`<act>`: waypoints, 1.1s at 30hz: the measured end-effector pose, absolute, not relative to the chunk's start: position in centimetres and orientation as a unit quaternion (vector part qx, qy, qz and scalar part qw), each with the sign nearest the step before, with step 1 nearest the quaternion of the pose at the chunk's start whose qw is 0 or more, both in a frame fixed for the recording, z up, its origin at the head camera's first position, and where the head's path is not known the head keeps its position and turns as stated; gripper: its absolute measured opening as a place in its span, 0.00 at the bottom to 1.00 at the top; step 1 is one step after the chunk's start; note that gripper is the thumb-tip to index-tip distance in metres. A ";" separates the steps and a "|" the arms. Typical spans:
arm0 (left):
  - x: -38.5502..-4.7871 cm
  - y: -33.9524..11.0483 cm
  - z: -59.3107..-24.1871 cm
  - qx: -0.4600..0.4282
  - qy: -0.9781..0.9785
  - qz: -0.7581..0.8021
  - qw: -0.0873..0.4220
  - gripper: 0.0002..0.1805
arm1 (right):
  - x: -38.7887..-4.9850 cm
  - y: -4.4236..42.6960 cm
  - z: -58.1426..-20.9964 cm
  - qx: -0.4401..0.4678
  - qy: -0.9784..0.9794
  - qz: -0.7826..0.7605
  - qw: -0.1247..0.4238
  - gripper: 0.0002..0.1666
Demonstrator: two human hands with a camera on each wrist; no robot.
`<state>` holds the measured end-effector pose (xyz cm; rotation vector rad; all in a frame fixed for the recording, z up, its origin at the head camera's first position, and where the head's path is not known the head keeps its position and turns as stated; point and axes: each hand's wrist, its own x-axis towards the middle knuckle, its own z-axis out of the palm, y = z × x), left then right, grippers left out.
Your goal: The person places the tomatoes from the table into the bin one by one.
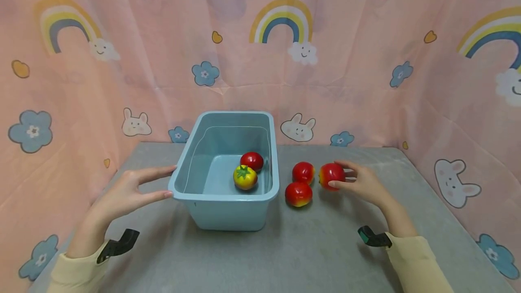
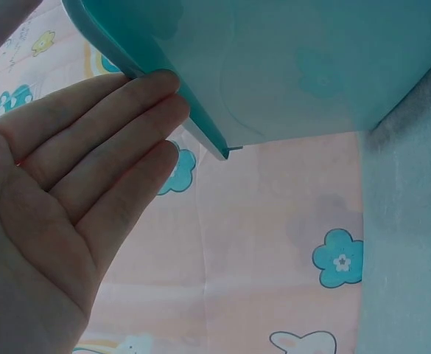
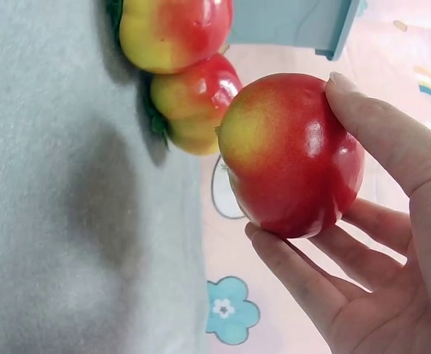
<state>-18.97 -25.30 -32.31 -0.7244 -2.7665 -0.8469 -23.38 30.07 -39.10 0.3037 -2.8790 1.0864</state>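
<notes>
My right hand (image 1: 364, 184) pinches a red and yellow tomato-like fruit (image 1: 331, 176) between thumb and fingers; in the right wrist view the fruit (image 3: 292, 155) hangs above the grey surface. Two similar fruits, one behind (image 1: 303, 172) and one in front (image 1: 299, 194), lie just left of it. A light blue bin (image 1: 229, 214) stands left of these, holding a red fruit (image 1: 252, 161) and a yellow one with a green star-shaped top (image 1: 245, 177). My left hand (image 1: 130, 191) touches the bin's left rim; in the left wrist view its extended fingers (image 2: 119, 133) rest against the rim.
The bin and fruits are on a grey tabletop (image 1: 309, 257). Behind and at both sides hangs a pink curtain (image 1: 252, 89) with rainbows, flowers and rabbits. A black wrist device (image 1: 119, 244) sits at the left sleeve, another (image 1: 374, 238) at the right.
</notes>
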 end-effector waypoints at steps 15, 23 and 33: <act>-19.0 -25.3 -32.4 -0.244 -0.924 -0.284 0.079 0.29 | -22.7 29.1 -38.0 0.120 -0.931 0.343 0.038 0.42; -18.9 -25.3 -32.4 -0.241 -0.926 -0.279 0.081 0.29 | -22.4 28.3 -37.3 0.131 -0.928 0.347 0.045 0.43; -19.0 -25.3 -32.3 -0.242 -0.927 -0.276 0.081 0.29 | -22.0 27.3 -36.4 0.151 -0.926 0.340 0.056 0.42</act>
